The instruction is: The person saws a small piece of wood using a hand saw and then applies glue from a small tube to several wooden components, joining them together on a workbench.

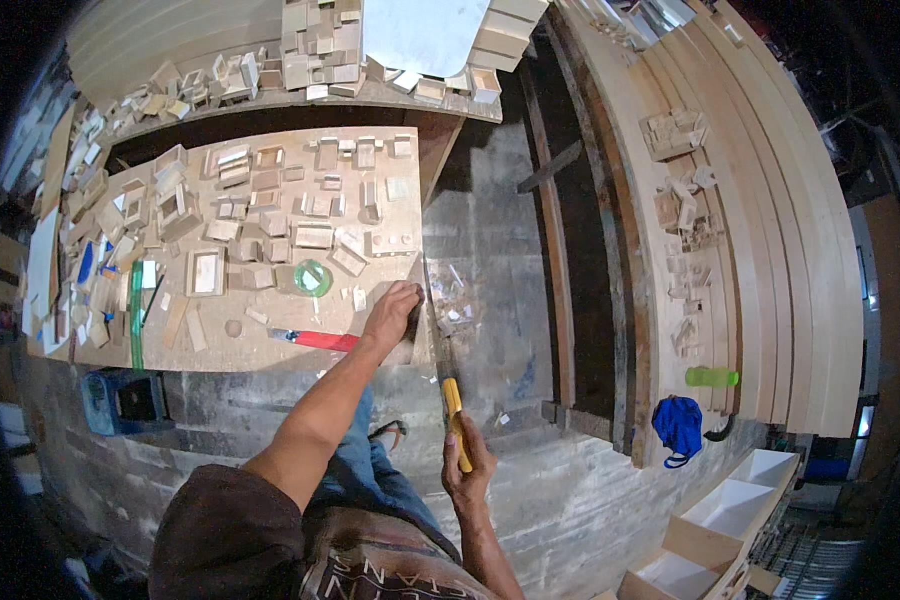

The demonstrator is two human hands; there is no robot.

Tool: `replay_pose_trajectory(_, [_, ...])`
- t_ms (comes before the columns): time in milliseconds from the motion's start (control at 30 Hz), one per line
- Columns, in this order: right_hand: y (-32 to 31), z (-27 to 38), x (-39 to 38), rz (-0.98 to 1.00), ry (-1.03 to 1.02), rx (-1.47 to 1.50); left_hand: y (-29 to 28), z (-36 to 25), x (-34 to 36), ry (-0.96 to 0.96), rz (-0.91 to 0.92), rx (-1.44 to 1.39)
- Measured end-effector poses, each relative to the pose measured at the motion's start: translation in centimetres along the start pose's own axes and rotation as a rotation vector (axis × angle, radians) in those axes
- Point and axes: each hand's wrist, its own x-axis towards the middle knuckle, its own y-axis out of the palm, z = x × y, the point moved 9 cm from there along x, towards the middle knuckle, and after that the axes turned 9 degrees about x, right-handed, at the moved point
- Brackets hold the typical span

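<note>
Right hand [467, 462] gripping yellow-handled handsaw [447, 370], left hand [392, 312] pressing flat on rough plywood board [270, 345], scattered small wooden blocks [270, 215]

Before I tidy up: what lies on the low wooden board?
On the wooden board: small wood blocks, green tape roll, red-handled tool. The left hand covers its corner.
</note>
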Motion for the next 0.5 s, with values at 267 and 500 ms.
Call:
replay_pose_trajectory(267, [0.1, -2.9, -2.2, -0.061, -0.087, -0.002, 0.3, -0.4, 0.8, 0.036, 0.054, -0.014])
replay_pose_trajectory(500, [2.1, -4.3, -0.5, -0.048, -0.097, 0.047, 0.7, 0.1, 0.4, 0.030, 0.059, -0.027])
